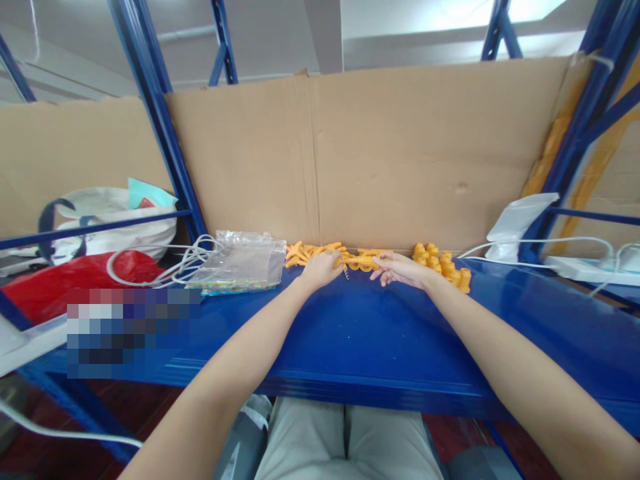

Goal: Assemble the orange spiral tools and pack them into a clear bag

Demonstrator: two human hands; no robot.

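Along the back of the blue shelf lie several yellow plastic pieces. My left hand [323, 269] rests at the branching yellow pieces [299, 253], its fingers curled downward; what they hold, if anything, is hidden. A small dark-striped bit [347, 272] shows by its fingertips. Between my hands lie yellow ring-shaped pieces [361, 263]. My right hand [400, 269] is beside these rings, with its fingers apart and slightly bent, and nothing can be made out in them. To its right stand several knobby yellow pieces [443, 265], grouped together and partly covered by my wrist.
Clear plastic bags [245, 260] lie in a stack at left, beside white cables [193, 257] and a red bag [95, 277]. A cardboard panel [390, 153] closes the back of the blue shelf [370, 340]. White cable and a power strip [590, 269] sit at right.
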